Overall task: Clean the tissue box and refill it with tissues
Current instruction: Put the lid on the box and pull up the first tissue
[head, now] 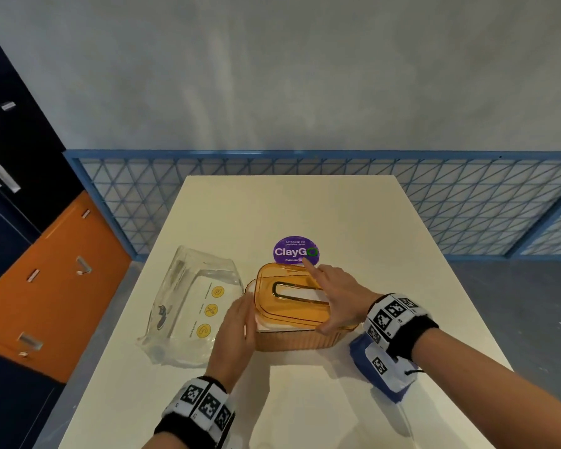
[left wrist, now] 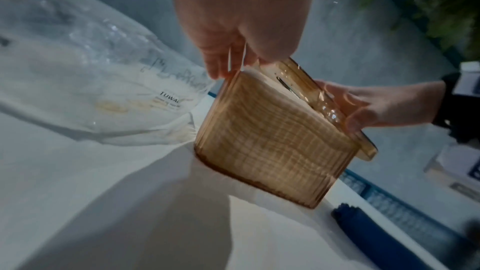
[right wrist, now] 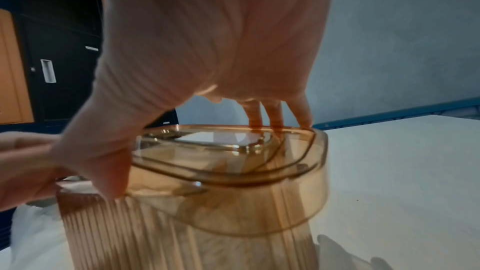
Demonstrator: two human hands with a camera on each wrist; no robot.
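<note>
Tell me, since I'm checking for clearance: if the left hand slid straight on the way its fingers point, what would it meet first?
The left hand already touches the left end of the amber tissue box with straight fingers, so it would push the box itself, probably first at the tilted lid.

A cream desk [head: 305, 205] fills the lower centre. Behind it, across the middle of the frame, runs a blue lattice railing [head: 467, 196] below a grey wall [head: 305, 76]. Dark and orange lockers [head: 62, 270] line the left edge; grey floor [head: 515, 303] shows at right.

Bright overhead light, dim blurry wrist views
</note>
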